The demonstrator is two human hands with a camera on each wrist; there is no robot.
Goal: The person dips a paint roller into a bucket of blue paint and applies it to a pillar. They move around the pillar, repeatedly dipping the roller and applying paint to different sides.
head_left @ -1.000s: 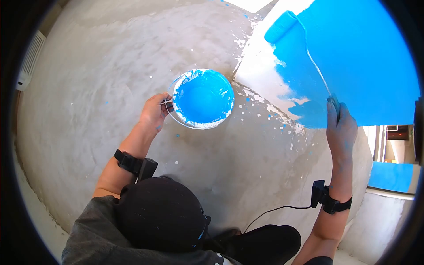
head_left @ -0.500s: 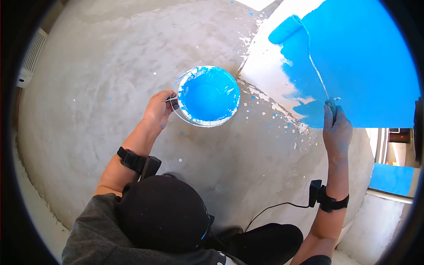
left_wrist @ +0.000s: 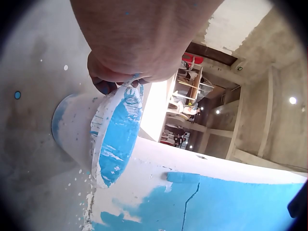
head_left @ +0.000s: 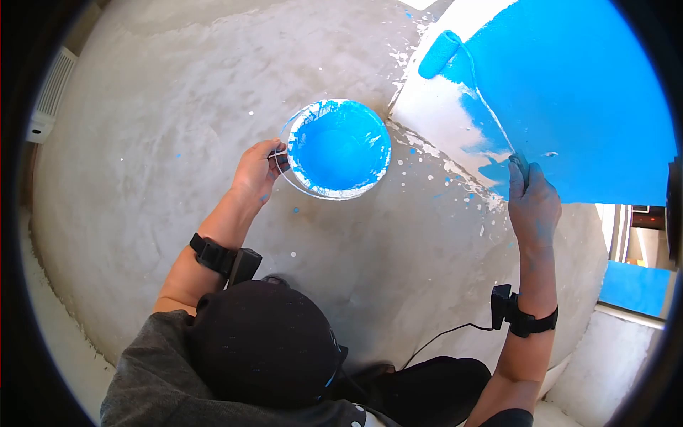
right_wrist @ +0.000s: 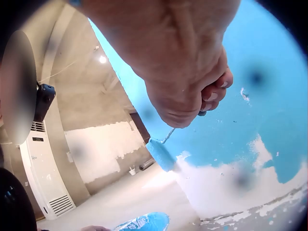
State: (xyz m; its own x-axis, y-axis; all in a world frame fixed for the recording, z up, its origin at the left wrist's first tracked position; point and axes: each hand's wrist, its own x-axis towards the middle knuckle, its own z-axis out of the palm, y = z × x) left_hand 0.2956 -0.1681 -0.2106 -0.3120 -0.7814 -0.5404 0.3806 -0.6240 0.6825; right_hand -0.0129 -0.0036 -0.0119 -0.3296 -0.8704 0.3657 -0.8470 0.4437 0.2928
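I have my right hand wrapped around the handle of the paint roller, fingers curled tight on it, and the roller's sleeve lies against the wall at the far edge of the blue area, where blue meets white. My left hand pinches the wire handle at the rim of the paint bucket, which sits on the concrete floor just beside the foot of the wall; its inside is coated blue and it looks to me still well stocked.

As I judge it, most of the wall within view is already covered in even blue. What is left is the white patch low down near the floor, with a ragged blue edge running through it, plus the strip along the bottom where spattered white and blue flecks mark the concrete. From the left wrist view the same unpainted band shows below the blue.
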